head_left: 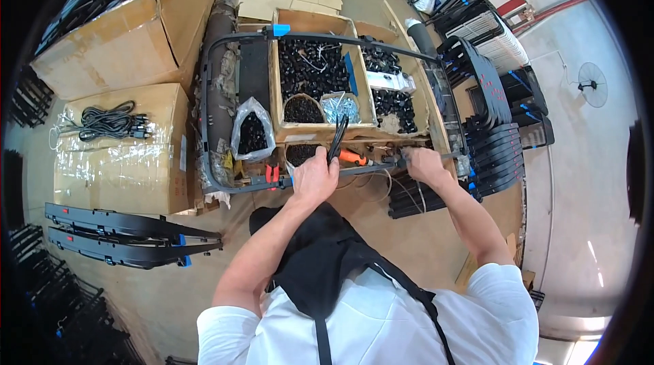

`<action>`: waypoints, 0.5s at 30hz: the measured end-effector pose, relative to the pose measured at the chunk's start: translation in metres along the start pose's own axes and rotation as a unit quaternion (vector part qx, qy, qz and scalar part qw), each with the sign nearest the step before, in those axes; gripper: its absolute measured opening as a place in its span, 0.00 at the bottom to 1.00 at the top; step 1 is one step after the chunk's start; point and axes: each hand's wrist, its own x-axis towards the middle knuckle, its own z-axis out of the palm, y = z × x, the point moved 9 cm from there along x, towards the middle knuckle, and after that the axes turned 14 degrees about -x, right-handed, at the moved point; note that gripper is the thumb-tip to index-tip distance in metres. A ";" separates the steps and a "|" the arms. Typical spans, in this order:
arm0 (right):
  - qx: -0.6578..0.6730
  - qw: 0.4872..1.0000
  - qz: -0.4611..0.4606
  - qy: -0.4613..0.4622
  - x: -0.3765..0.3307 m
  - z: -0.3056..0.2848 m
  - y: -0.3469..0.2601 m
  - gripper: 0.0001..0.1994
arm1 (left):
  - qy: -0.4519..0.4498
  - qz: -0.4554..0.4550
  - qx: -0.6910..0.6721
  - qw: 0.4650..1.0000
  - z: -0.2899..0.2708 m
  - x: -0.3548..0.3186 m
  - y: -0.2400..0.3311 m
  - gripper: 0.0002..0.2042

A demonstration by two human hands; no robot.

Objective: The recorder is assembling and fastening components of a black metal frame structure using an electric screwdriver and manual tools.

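My left hand (pixel 315 177) is closed around a small bundle of thin black strips (pixel 339 134), possibly cable ties or cables, that stick up from the fist. It is over the near bar of a large black frame (pixel 203 106) with rounded corners, which lies across the bench. My right hand (pixel 426 165) is at the near right part of that frame, fingers curled; what they grip is hidden. Between the hands lies an orange and black power screwdriver (pixel 354 157). Red-handled pliers (pixel 272 175) rest beside the near bar, left of my left hand.
Inside the frame, a wooden divided box (pixel 275 72) holds black plastic parts and silvery screws. A plastic bag of black pieces (pixel 271 134) stands left of it. Cartons flank the left, with coiled black cables (pixel 112 122) on one. Stacked black frames (pixel 487 160) stand at the right.
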 end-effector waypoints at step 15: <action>-0.141 0.959 -0.081 -0.230 0.005 0.065 0.005 0.14 | -0.006 -0.003 -0.004 1.000 0.002 -0.002 0.003 0.15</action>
